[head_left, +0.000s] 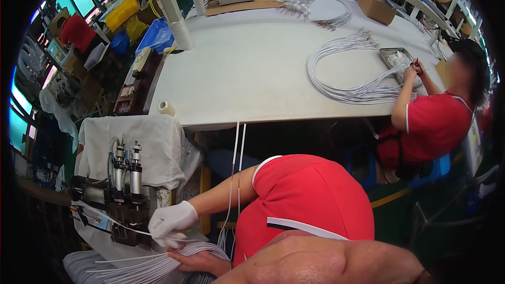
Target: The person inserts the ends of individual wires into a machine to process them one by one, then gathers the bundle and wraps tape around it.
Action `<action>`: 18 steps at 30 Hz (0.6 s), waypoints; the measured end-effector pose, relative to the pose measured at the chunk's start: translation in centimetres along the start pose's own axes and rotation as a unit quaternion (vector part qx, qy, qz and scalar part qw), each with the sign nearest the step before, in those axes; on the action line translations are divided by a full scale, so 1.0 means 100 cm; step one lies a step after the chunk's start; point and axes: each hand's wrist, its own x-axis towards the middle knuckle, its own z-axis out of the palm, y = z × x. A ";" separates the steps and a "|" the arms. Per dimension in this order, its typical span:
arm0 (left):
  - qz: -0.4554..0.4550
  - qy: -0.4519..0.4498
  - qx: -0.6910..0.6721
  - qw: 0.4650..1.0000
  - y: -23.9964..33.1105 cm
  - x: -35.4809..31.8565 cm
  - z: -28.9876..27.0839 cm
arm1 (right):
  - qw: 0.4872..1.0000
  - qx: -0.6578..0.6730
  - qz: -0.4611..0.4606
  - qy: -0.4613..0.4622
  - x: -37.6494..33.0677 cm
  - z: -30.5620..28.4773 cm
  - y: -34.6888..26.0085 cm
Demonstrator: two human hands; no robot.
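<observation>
My right hand (172, 224), in a white glove, pinches a thin white cable (131, 230) beside a bench machine. The cable stretches left from the fingers across the front of the machine (123, 200), which has upright metal cylinders and a dark block. Just below, my bare left hand (197, 261) is closed round a bundle of white cables (152, 269), its thumb near the bundle's edge. Some of the left fingers are hidden by the cables. The bundle's loose ends fan out to the left. My forearm and red sleeve show beside the hands.
A long white table (236, 84) spreads ahead. On it lie a coiled cable bundle (321, 73), a metal tray (397, 58) and a cardboard box (376, 8). A co-worker in red (434, 121) handles cables at right; another sits at the far side. A white roll (166, 107) stands at the near corner.
</observation>
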 end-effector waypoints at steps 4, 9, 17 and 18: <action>0.003 -0.037 0.005 0.999 -0.006 -0.012 0.003 | 0.981 0.072 0.075 -0.163 -0.022 -0.025 -0.022; -0.049 -0.078 0.003 0.996 -0.031 -0.032 -0.019 | 0.987 -0.053 0.136 -0.074 -0.049 -0.044 -0.038; -0.058 -0.284 0.179 0.940 -0.066 -0.063 -0.020 | 0.990 -0.035 0.127 0.053 -0.072 -0.014 -0.010; -0.057 -0.283 0.181 0.940 -0.067 -0.065 -0.020 | 0.986 0.032 0.105 0.129 -0.073 -0.012 -0.009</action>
